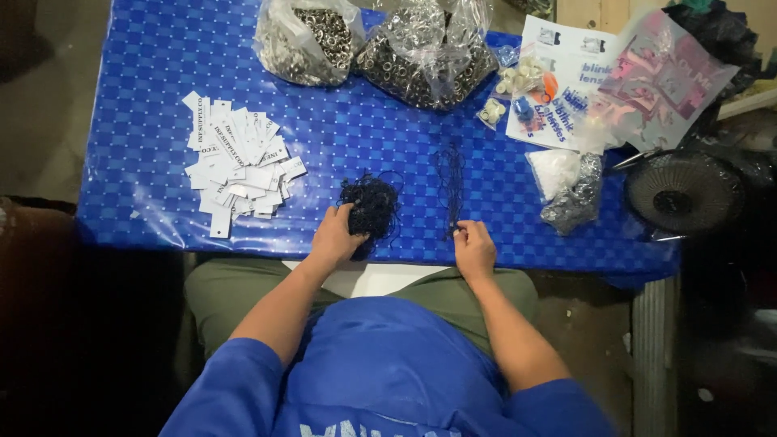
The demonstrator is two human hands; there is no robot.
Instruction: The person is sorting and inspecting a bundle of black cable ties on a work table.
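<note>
Tags [239,166] left of thread tangle [371,206]

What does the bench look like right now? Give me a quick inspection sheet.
Surface: blue checked table cover, shiny, draped over the near edge.
Job's things: tangled black string bundle; thin black strands laid out straight beside it.
Clutter: heap of white paper tags; two clear bags of metal eyelets; printed sheets with small parts; small bags.
Hands: left hand grips the bundle; right hand pinches the near end of the strands.
Cables: nothing seen.
Surroundings: small black fan at the right; dim floor around.
</note>
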